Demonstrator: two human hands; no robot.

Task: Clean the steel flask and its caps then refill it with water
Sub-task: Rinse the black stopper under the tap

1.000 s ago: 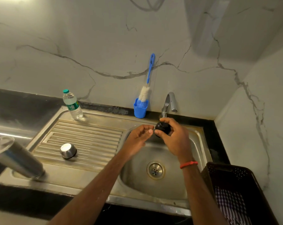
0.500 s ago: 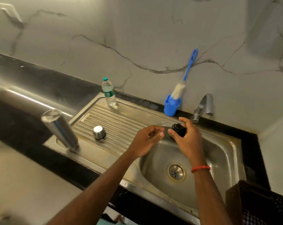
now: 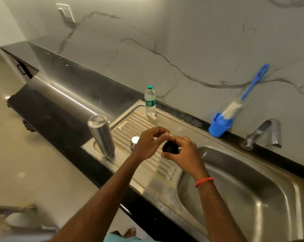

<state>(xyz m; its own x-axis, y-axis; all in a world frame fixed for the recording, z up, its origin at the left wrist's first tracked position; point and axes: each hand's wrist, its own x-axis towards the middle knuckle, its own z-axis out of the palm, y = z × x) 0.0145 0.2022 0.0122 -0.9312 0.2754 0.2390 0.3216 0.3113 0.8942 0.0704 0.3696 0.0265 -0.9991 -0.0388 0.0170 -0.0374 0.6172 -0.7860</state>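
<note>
The right hand (image 3: 184, 154) grips the black cap (image 3: 170, 147) with curled fingers, above the drainboard (image 3: 165, 165) just beside the basin (image 3: 252, 189). The left hand (image 3: 151, 144) is loosely curled right next to the cap; whether it touches it I cannot tell. The flask (image 3: 101, 135) stands at the drainboard's near corner, and the steel cap (image 3: 134, 140) sits between the flask and the hands

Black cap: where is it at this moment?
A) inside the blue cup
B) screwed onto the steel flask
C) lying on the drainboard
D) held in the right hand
D: the right hand grips the black cap, held above the drainboard.
</note>
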